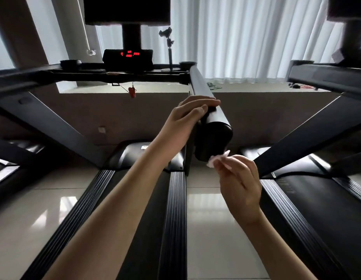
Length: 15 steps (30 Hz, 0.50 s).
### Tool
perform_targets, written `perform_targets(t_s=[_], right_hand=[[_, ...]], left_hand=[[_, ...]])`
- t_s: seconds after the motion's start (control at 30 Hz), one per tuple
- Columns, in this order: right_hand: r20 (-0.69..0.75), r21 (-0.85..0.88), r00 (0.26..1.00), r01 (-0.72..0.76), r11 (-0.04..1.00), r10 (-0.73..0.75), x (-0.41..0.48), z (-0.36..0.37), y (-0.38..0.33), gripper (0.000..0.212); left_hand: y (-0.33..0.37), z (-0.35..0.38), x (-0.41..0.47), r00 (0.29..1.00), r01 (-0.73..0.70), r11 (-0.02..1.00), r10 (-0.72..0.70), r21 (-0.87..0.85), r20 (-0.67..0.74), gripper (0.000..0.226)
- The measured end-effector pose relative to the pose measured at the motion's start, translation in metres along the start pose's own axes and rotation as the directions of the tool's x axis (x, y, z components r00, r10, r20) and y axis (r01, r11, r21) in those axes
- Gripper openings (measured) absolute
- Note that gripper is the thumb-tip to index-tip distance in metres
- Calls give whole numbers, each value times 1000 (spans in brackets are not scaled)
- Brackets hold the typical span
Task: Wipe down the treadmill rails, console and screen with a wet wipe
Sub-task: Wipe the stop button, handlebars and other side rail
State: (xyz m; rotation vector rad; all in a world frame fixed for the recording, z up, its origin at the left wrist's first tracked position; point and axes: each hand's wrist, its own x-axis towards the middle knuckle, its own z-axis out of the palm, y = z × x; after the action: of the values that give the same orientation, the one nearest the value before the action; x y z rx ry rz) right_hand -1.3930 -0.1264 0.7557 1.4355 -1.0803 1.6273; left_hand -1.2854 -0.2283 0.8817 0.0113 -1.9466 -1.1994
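White curtains point(246, 37) fill the back wall. Treadmill point(151, 219) runs up the centre, dark belt between ribbed side strips. A second treadmill point(316, 209) stands to the right, with glossy tiled floor point(205, 229) between the two. Dark screen point(127, 10) on a post at the top, and the console point(128, 59) below it shows red digits too blurred to read. Right handrail point(201, 85) comes from the console bar toward the camera and stops at a rounded black end cap point(213, 138).

Left hand point(187, 118) rests on top of the handrail just behind the end cap. Its fingers point(205, 103) are together, fairly straight, laid across the top of the rail; the thumb is hidden. Right hand point(242, 182) is below and right of the end cap, with its fingers point(224, 164) curled and pinching the wet wipe point(213, 161). The wipe is small, white and bunched, and touches the lower edge of the end cap.

Phone holder point(169, 49) stands upright on the console bar right of the console. Red safety key point(131, 91) hangs under the bar on a cord.
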Motion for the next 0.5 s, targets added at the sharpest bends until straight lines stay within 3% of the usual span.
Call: perform_targets(t_s=[0.03,0.1,0.2,0.4,0.5], right_hand=[[-37,-12,999,-20,1000,20,5,2,-4,8],[-101,-78,995,1,997,-9,14,4,-12,20],[-136,-117,989,37,992,-53,25,5,-25,8],[-151,-5,988,-44,999,43,41,-1,-41,20],[-141,41,981,-126,991,131,56,-1,-50,20]], left_hand=[[-1,0,0,1000,-4,1000,4,1,-1,28],[-1,2,-1,1000,-23,1000,24,12,-12,30],[-2,4,-3,999,-29,999,31,30,-37,34],[-6,6,-6,991,25,991,-8,130,-131,33],[-5,7,-8,989,34,995,-20,96,-144,34]])
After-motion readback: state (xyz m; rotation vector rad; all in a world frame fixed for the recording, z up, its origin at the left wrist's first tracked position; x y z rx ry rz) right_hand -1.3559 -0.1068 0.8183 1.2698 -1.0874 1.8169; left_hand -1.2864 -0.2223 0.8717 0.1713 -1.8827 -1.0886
